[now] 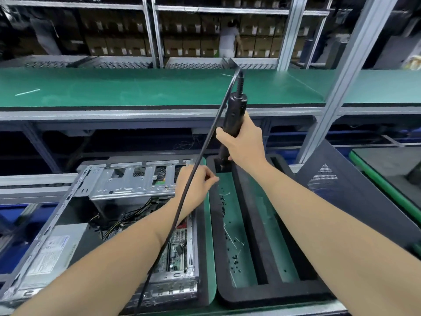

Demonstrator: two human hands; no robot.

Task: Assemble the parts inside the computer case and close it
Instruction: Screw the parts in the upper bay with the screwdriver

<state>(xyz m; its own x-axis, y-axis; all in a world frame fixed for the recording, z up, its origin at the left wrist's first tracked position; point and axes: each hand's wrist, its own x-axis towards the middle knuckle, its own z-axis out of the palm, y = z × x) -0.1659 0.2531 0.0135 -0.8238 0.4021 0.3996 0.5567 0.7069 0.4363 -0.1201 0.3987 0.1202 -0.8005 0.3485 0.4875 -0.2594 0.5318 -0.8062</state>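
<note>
An open computer case [54, 222] lies on its side at the lower left, showing a silver drive cage [136, 179], a power supply [52, 254], loose cables and a green motherboard [180, 249]. My right hand [243, 142] grips a black electric screwdriver [234, 112] upright, its tip over the far end of a black foam tray [250, 293]. The screwdriver's cord [182, 201] runs down across my left forearm. My left hand [196, 185] hovers at the case's right edge, fingertips pinched together; something tiny may be between them, too small to tell.
Small black screws [234, 258] are scattered on the tray's green floor. A dark perforated side panel [341, 185] leans at the right. A green-topped shelf [159, 87] spans the bench above, with a grey upright post [341, 83]. Stacked cartons and a person stand far behind.
</note>
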